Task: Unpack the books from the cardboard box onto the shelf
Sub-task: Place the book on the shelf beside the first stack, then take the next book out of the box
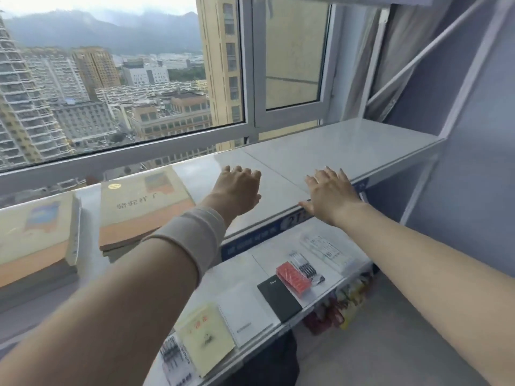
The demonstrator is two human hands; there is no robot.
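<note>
Both arms reach forward over the shelf (348, 146). The left hand (237, 188) is palm down with loosely bent fingers and holds nothing; whether it touches the shelf is unclear. The right hand (330, 192) lies flat and spread at the front edge. A book (145, 201) lies flat just left of the left hand, its long axis running from the front edge toward the window (125, 79). A stack of books (36, 238) at the left end is cut off.

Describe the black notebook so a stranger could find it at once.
Start at the big window; below the grey top shelf along it runs a lower shelf with small items laid flat. The black notebook lies there between a white spiral notebook and a red packet. It is the only black cover, with tiny white lettering.
</note>
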